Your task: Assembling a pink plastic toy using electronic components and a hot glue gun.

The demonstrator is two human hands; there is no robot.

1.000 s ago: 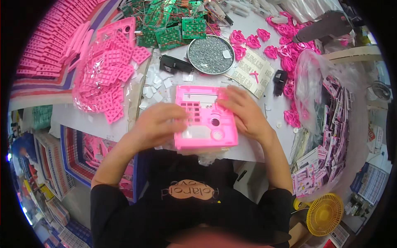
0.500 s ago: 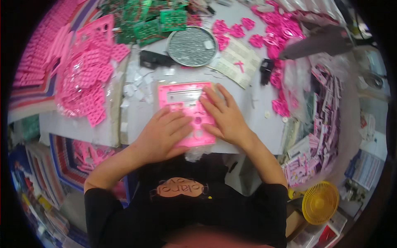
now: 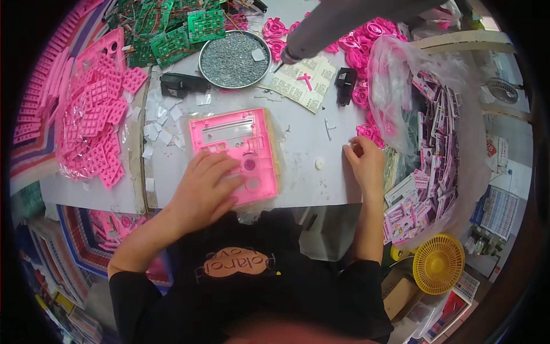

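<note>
A pink plastic casing (image 3: pixel 263 178) lies on a clear plastic bag over a pale block, its hollow side with slots and round holes facing up. My left hand (image 3: pixel 209 183) rests flat on its near left part, fingers spread. Off to the right, my right hand (image 3: pixel 368 166) is over the table edge with thumb and forefinger pinched together; anything between them is too small to make out. Nearest to it are a small white round part (image 3: pixel 319 164) and a thin white strip (image 3: pixel 328 129).
A round tray of screws (image 3: pixel 202 67) stands behind the casing, beside green circuit boards (image 3: pixel 206 26). A dark power screwdriver (image 3: pixel 344 26) hangs above. Pink keypads (image 3: pixel 94 114) are heaped left, pink ring-shaped parts (image 3: pixel 358 57) right. A plastic bag (image 3: pixel 395 74) borders printed pieces (image 3: pixel 435 160).
My right hand has left the casing and moved right, its fingers now pinched. My left hand stays on the casing. The view has shifted, and the screwdriver appears larger and farther left.
</note>
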